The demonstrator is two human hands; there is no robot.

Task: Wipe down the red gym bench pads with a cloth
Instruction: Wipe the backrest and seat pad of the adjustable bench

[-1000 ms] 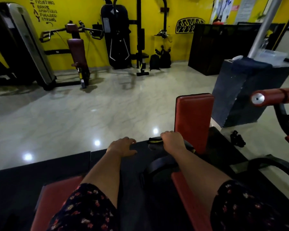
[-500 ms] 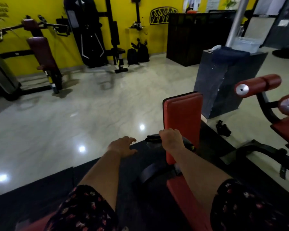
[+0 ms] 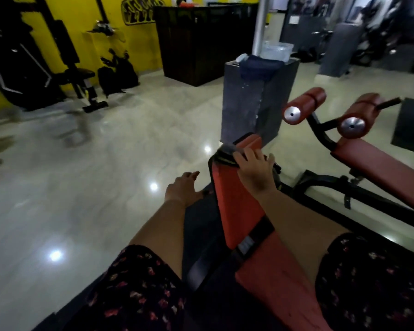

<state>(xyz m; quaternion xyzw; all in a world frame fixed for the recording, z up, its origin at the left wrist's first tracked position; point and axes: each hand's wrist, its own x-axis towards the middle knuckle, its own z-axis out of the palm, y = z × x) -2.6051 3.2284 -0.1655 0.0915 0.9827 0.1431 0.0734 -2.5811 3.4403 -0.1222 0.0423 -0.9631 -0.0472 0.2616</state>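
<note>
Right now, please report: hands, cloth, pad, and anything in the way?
Left hand open, low, left of upright red pad. Right hand holds cloth on the pad's top edge. Nothing blocking the pad.

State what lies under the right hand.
A dark cloth shows under the right hand, on the top edge of the red pad. The hand covers the rest of the cloth and the pad beneath.
</note>
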